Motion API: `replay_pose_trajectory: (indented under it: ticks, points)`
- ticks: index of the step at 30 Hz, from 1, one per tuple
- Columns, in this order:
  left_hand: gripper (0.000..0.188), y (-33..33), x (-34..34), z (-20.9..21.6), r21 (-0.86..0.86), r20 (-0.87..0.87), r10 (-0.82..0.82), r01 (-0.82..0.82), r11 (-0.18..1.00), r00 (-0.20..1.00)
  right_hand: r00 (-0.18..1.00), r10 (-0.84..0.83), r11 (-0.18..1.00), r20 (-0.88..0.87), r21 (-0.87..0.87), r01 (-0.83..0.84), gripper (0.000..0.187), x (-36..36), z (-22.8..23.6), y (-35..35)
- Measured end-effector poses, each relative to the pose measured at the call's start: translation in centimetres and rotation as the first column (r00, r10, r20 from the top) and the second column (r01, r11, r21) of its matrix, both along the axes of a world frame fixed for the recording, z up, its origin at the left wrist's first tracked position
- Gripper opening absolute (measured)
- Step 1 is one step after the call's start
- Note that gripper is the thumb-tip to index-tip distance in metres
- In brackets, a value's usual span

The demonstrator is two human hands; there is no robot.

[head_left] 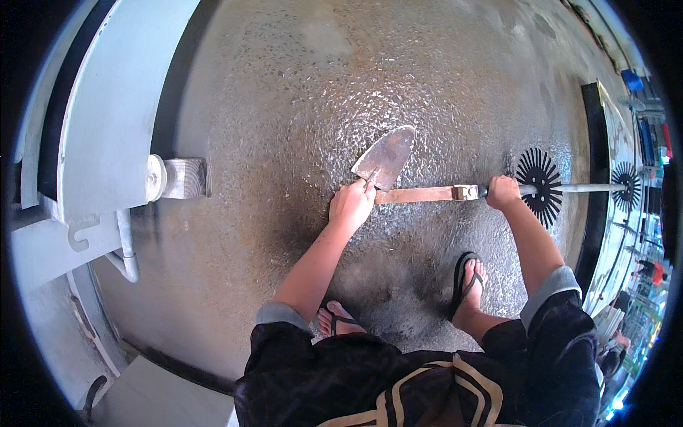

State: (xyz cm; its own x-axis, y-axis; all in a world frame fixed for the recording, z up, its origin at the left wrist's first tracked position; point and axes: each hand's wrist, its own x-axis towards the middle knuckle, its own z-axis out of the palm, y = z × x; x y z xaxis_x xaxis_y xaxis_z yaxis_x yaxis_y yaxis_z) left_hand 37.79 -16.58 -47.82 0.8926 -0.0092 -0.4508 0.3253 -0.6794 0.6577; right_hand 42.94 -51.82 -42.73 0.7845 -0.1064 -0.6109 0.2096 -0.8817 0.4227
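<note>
My left hand [352, 205] is closed around the handle of a pointed trowel [388, 158]. Its worn, rust-stained blade points up and away over the wet floor. A flat brown bar [420, 194] starts beside that hand and runs right to a metal collar [466, 192] with a short dark handle. My right hand [504, 192] is closed on this dark handle. Whether my left fingers also hold the bar's near end is hidden. Just past my right hand is a black slotted disc [539, 187] on a pale rod [587, 188].
Wet, speckled floor [284, 128] lies beneath. At left stands a pale metal frame [117, 107] with a white wheel [155, 178] against a block [185, 178]. A second slotted disc [626, 186] sits at right beyond a dark ledge [592, 178]. My sandaled feet [469, 281] are below my hands.
</note>
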Motion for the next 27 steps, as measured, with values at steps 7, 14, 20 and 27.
replay_pose_trajectory:
  ticks: [7,14,20,27]
  points:
    - [0.037,0.8,-0.2,-0.4,0.015,-0.055,-0.056,0.057,0.998,0.997,1.000,0.008,1.000,-0.031,-0.012,-0.008,0.025,-0.1,0.2,0.1]
    - [0.034,1.0,-0.6,-1.2,-0.015,-0.057,-0.031,0.031,0.999,0.998,0.999,0.029,1.000,0.021,-0.009,-0.029,0.025,-0.5,-0.2,-0.5]
    - [0.037,-0.2,0.3,0.5,0.028,-0.101,-0.065,0.069,0.997,0.993,1.000,0.002,0.999,0.017,0.039,-0.002,0.025,-0.1,0.1,0.0]
    - [0.035,-0.2,0.2,-0.1,-0.004,-0.074,-0.017,0.017,1.000,0.997,0.998,0.033,0.998,0.048,0.042,-0.035,0.022,-0.1,-0.1,-0.3]
